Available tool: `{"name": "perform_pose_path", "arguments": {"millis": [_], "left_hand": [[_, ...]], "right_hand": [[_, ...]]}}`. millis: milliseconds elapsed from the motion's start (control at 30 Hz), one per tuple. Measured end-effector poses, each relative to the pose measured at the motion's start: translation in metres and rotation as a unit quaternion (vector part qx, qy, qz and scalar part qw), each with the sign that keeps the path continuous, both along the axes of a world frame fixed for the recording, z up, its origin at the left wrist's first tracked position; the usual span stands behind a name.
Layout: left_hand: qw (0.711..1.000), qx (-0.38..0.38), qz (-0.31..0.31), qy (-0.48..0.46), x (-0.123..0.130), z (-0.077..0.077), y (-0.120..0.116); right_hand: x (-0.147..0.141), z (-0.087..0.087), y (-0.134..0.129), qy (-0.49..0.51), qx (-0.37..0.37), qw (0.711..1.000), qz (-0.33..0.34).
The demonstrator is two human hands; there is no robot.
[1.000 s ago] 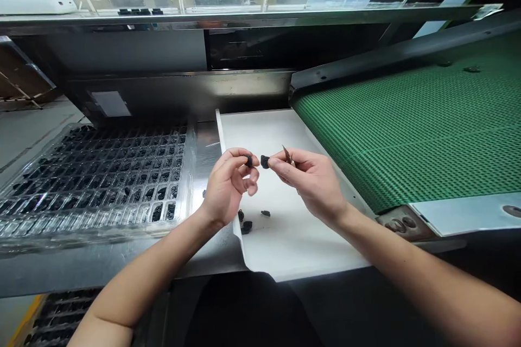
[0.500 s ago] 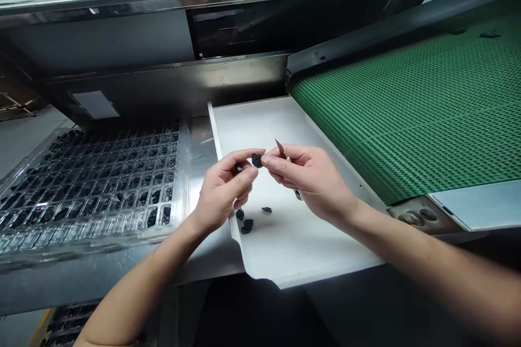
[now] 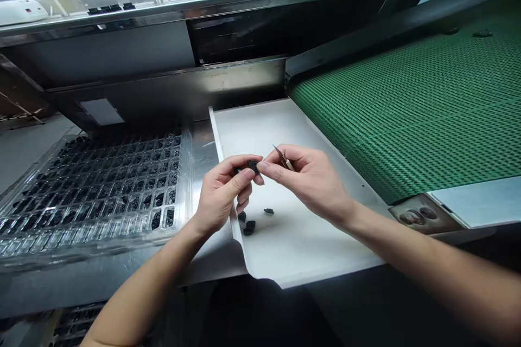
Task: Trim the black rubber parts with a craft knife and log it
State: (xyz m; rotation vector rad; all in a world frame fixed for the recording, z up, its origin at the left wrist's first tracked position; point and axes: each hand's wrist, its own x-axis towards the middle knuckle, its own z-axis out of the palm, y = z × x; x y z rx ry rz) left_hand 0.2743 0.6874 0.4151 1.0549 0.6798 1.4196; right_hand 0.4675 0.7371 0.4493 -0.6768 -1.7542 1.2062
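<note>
Above the white tray (image 3: 309, 249), my left hand (image 3: 222, 190) pinches a small black plastic part (image 3: 254, 166) between thumb and fingers. Part of another dark piece shows behind its thumb, mostly hidden. My right hand (image 3: 313, 181) touches the right side of the same black part with its thumb and fingertip. Tucked in that hand is a craft knife (image 3: 285, 159), its thin pointed blade angled up and to the left, clear of the part. Below the hands, a few loose black pieces (image 3: 249, 227) lie near the tray's left edge, with a smaller black piece (image 3: 268, 211) beside them.
At left stands a clear plastic compartment tray (image 3: 185, 195) filled with rows of black parts. A green mesh conveyor belt (image 3: 415, 114) slopes along the right, with dark pieces (image 3: 482, 34) at its far end. A metal ledge (image 3: 228, 0) crosses the back.
The black part has turned and sits lower, further into my left fingers. My left fingers have closed more around it. The knife blade has tilted further left, and the view has shifted slightly.
</note>
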Motion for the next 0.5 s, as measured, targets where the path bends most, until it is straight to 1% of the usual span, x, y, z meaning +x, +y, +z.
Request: {"name": "perform_pose_path", "arguments": {"millis": [133,200,300,400,500], "left_hand": [[0.999,-0.006,-0.04,-0.002,-0.003,0.0,0.001],[0.998,-0.011,-0.067,0.005,-0.004,0.0,0.002],[0.994,-0.015,-0.103,0.015,-0.006,0.001,0.003],[0.994,-0.013,-0.108,0.026,-0.008,0.003,0.003],[0.994,-0.017,-0.096,0.04,-0.005,0.004,-0.001]], "right_hand": [[0.003,0.001,-0.005,0.02,0.092,0.995,-0.026],[0.006,0.002,-0.004,0.005,0.152,0.988,-0.011],[0.007,0.005,0.001,-0.028,0.237,0.971,0.028],[0.004,0.009,0.0,-0.033,0.263,0.963,0.041],[0.006,0.008,-0.004,-0.064,0.263,0.962,0.027]]}}
